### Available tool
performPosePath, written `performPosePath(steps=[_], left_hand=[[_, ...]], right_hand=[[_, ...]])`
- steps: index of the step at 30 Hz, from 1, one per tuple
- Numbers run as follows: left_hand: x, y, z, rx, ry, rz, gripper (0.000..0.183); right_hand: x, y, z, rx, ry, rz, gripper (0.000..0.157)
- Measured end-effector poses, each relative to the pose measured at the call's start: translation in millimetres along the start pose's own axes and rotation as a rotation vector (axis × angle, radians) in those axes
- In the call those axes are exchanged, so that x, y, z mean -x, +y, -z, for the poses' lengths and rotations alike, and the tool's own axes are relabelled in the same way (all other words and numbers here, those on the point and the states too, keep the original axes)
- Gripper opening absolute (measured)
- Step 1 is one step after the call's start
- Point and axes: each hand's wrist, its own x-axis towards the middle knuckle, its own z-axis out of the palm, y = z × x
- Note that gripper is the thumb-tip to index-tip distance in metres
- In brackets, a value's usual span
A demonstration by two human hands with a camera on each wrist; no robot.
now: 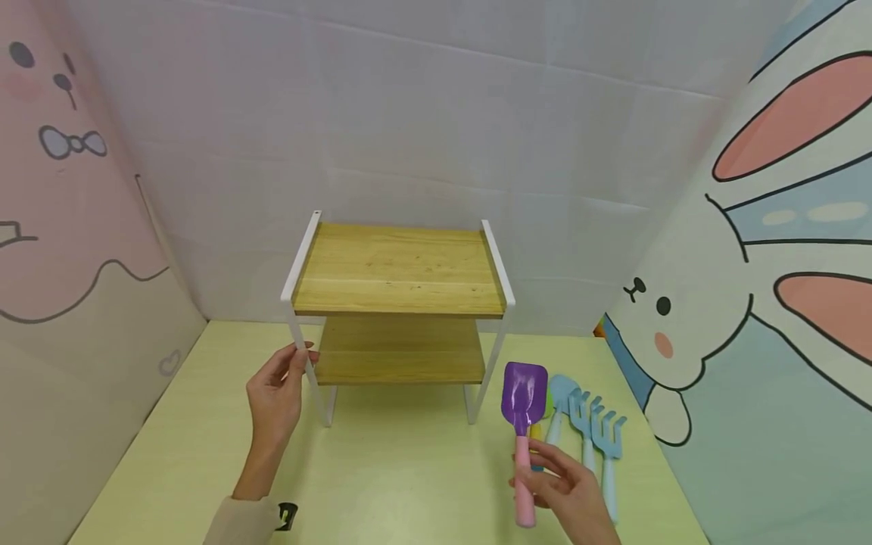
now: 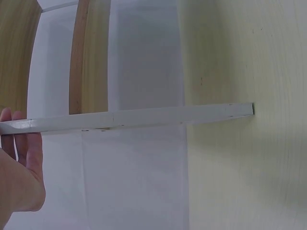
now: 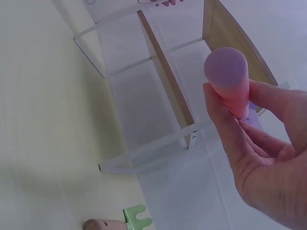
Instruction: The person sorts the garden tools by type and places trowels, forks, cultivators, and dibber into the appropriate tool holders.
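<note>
A small two-tier shelf [image 1: 398, 272] with wooden boards and a white frame stands on the table. My left hand [image 1: 275, 390] holds its left front leg between thumb and fingers, below the top board; in the left wrist view the fingers [image 2: 34, 153] lie behind the white leg [image 2: 144, 117]. My right hand [image 1: 562, 484] pinches the pink handle of a toy shovel [image 1: 524, 393], its purple blade pointing up, right of the shelf. In the right wrist view the handle's end [image 3: 225, 67] faces the camera and hides most of the blade.
Right of the shelf lie a light-blue toy shovel [image 1: 562, 390] and two light-blue toy rakes [image 1: 582, 416]. A green fork-like toy [image 3: 136, 218] with a brownish handle shows in the right wrist view. Printed cloth walls [image 1: 409, 113] enclose the pale table [image 1: 395, 469].
</note>
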Motion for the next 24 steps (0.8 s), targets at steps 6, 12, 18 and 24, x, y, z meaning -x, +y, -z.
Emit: performPosePath(steps=[6, 12, 18, 24], left_hand=[[-1.0, -0.6, 0.8, 0.038, -0.005, -0.018, 0.016], [-0.5, -0.8, -0.5, 0.030, -0.009, 0.001, 0.017], [0.1, -0.4, -0.7, 0.027, -0.001, 0.006, 0.016], [0.9, -1.1, -0.1, 0.001, -0.003, 0.018, 0.016]], right_hand=[[-1, 0, -7.1, -0.023, -0.081, 0.006, 0.059], [-3, 1, -16.0, -0.014, -0.118, -0.007, 0.060], [-7, 1, -25.6, -0.008, -0.162, 0.004, 0.060], [-14, 1, -34.3, 0.030, -0.171, 0.030, 0.059]])
